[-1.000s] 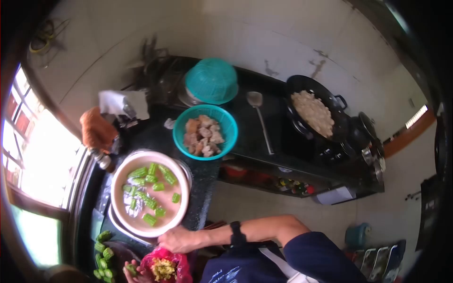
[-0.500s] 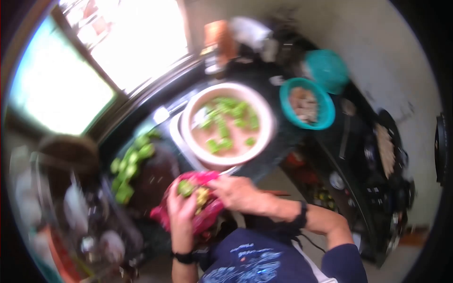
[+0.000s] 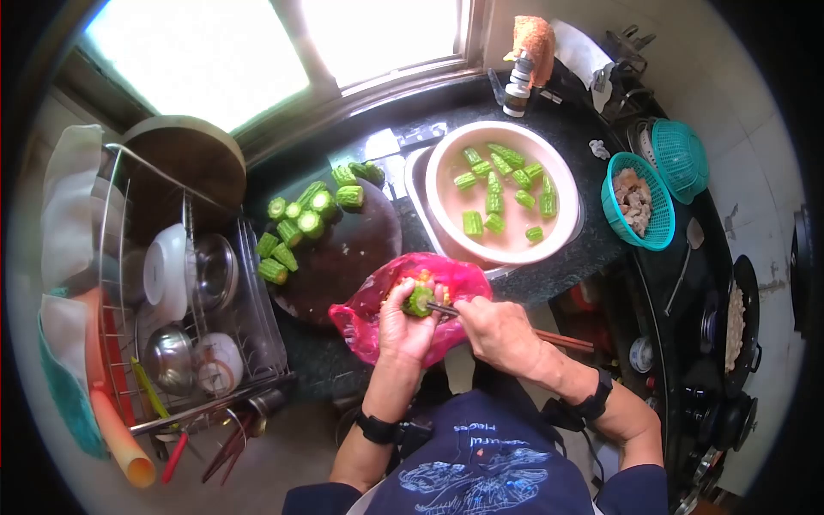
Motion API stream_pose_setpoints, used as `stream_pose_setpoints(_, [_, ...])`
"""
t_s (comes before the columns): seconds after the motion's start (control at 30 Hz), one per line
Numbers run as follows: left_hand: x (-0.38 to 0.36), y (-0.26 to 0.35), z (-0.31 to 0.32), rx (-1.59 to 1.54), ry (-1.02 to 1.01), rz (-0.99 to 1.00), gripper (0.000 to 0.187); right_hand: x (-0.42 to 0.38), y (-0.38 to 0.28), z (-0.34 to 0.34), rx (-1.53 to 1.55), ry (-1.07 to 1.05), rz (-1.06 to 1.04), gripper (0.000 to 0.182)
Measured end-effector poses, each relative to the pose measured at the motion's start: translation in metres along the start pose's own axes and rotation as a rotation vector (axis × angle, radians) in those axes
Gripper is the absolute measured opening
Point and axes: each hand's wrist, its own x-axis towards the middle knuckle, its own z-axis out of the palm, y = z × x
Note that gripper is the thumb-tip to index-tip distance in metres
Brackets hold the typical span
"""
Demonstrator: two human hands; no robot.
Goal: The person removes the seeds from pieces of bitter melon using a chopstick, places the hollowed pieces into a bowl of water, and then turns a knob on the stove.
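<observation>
Left hand (image 3: 405,330) curls half-closed around ridged green gourd piece (image 3: 420,301); right hand (image 3: 502,335) closes on slim chopsticks (image 3: 443,309); crinkled pink plastic bag (image 3: 367,302) beneath; shirt lettering (image 3: 469,427), six o'clock, mostly illegible.

window (image 3: 197,60): glaring white | wall (image 3: 760,180): pale, tiled | counter (image 3: 589,233): dark, glossy | floor (image 3: 292,455): greyish

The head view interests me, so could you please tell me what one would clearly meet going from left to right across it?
Rack → left hand → right hand → meat basket → spatula → wok.
</observation>
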Motion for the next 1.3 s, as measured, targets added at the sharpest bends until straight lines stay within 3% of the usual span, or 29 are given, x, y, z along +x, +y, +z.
stream_pose_setpoints(0.13, [-0.005, 0.0, 0.01, -0.03, 0.035, 0.017, 0.015, 0.004, -0.006, -0.002, -0.063, -0.044, 0.008, 0.012])
stream_pose_setpoints(0.23, [-0.001, 0.0, 0.011, -0.064, 0.049, 0.013, 0.015, 0.006, -0.008, -0.001, -0.096, 0.039, -0.028, 0.008])
stream_pose_setpoints(0.43, [0.007, -0.007, 0.01, 0.006, 0.068, 0.069, 0.013, 0.011, -0.016, -0.001, -0.244, -0.134, -0.044, 0.018])
stream_pose_setpoints(0.5, [0.01, -0.011, 0.007, -0.069, 0.035, -0.021, 0.01, 0.012, -0.013, 0.012, -0.282, -0.119, -0.026, 0.02])
stream_pose_setpoints(0.63, [0.014, -0.023, 0.003, 0.104, 0.052, 0.089, 0.009, 0.022, -0.013, 0.026, -0.205, -0.11, -0.047, 0.016])
stream_pose_setpoints(0.77, [0.018, -0.008, -0.007, 0.079, -0.055, 0.035, 0.011, 0.028, -0.007, 0.051, -0.314, -0.084, -0.011, 0.012])
stream_pose_setpoints(1.0, [0.024, 0.001, -0.011, 0.091, 0.082, 0.039, 0.009, 0.028, -0.006, 0.051, -0.405, -0.009, -0.164, 0.016])
stream_pose_setpoints(1.1, [0.031, 0.008, -0.02, 0.121, 0.1, 0.038, 0.007, 0.027, -0.012, 0.039, -0.321, -0.049, -0.121, 0.017])
stream_pose_setpoints(1.17, [0.032, 0.011, -0.025, 0.125, 0.086, 0.149, 0.007, 0.019, -0.019, 0.02, -0.299, -0.116, -0.073, 0.017])
stream_pose_setpoints(1.2, [0.029, 0.019, -0.021, 0.069, 0.18, 0.195, 0.007, 0.016, -0.02, 0.013, -0.277, -0.18, -0.025, 0.017])
stream_pose_setpoints(1.3, [0.018, 0.028, -0.012, 0.043, 0.097, 0.189, 0.01, 0.011, -0.019, 0.005, -0.186, -0.138, -0.041, 0.019])
